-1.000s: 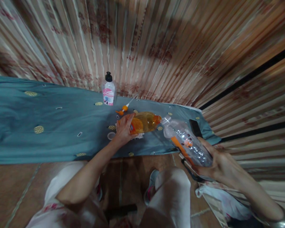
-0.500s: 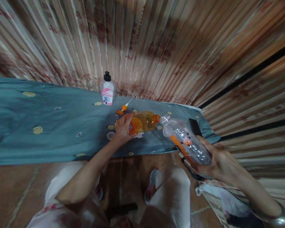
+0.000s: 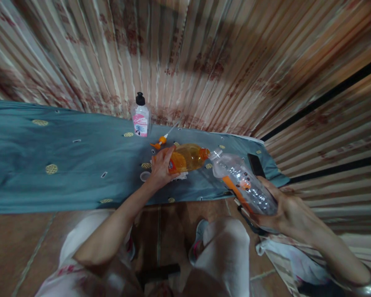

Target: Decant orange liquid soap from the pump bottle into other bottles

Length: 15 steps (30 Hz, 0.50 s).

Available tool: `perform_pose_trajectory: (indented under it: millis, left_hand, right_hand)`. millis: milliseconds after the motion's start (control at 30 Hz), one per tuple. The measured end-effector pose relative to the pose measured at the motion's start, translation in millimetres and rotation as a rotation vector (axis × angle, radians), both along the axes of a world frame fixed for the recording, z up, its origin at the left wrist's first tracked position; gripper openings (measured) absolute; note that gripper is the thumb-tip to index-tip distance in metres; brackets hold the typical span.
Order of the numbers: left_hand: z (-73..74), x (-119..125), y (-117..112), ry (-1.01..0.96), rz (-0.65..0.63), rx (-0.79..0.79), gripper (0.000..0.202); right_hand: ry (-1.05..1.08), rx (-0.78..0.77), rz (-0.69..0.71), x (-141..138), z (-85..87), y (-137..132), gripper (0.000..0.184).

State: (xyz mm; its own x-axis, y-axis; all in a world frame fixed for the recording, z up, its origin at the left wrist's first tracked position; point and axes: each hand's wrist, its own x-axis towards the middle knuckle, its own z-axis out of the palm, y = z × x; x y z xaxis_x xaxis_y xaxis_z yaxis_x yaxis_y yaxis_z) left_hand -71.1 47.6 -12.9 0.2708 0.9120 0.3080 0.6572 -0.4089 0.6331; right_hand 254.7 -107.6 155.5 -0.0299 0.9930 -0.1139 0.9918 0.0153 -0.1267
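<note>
My left hand is wrapped round the base end of an orange bottle, which lies tilted sideways with its open neck pointing right. Clear liquid-like sheen shows in its body, but the level is hard to make out. My right hand grips a large clear plastic bottle with an orange label stripe, its mouth aimed up and left. The two bottle mouths meet or nearly meet; I cannot tell which. An orange pump head with a thin tube lies behind the orange bottle.
An upright clear bottle with a pink label and black cap stands at the back of the cloth-covered table. A dark phone-like slab lies at the right. A small round clear cap sits by my left wrist. Pleated curtains hang behind.
Both hands keep the two bottles mouth to mouth in nearly the same pose. The whole view has shifted very slightly.
</note>
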Motion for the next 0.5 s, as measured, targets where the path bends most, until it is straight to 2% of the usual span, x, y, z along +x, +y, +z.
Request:
perform_pose_trajectory:
  millis: [500]
  left_hand:
    - [-0.3, -0.1, -2.0, 0.008, 0.008, -0.037, 0.102]
  right_hand:
    - [0.01, 0.017, 0.042, 6.7, -6.0, -1.1, 0.092]
